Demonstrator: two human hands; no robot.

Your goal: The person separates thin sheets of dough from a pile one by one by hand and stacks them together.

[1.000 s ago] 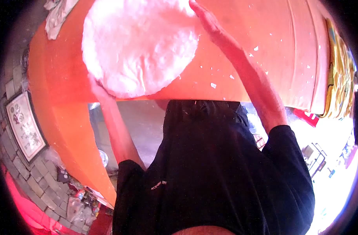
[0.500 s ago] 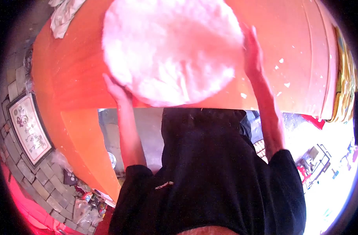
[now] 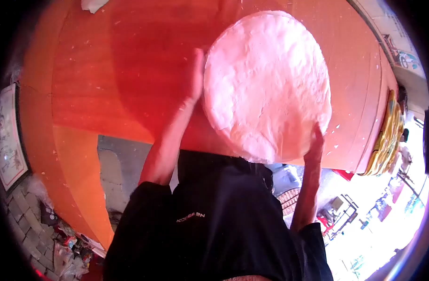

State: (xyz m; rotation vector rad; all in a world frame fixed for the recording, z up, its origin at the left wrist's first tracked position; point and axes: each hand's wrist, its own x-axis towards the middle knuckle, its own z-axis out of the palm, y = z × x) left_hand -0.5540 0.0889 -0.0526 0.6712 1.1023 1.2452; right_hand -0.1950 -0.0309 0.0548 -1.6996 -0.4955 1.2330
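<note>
A large round pad (image 3: 266,84), white tinged pink by the light, soft and lumpy like wadding, is held between my two hands over the orange table. Along its left edge lies my left hand (image 3: 198,77), fingers fairly straight and pressed against the rim. My right hand (image 3: 315,143) grips the lower right edge, with fingers on the upper face and blurred a little. Any part of the hands beneath the pad is hidden. The pad's near edge reaches the front edge of the table.
The orange table (image 3: 83,89) carries scattered white flecks at right and a white cloth (image 3: 93,3) at the far left. A yellow patterned cloth (image 3: 385,136) hangs at the right end. A framed panel (image 3: 10,136) and plastic bags (image 3: 67,257) are on the left.
The pad has shifted right in view, and the camera view has turned. My left hand is now higher along the left edge; my right hand is lower, at the lower right edge.
</note>
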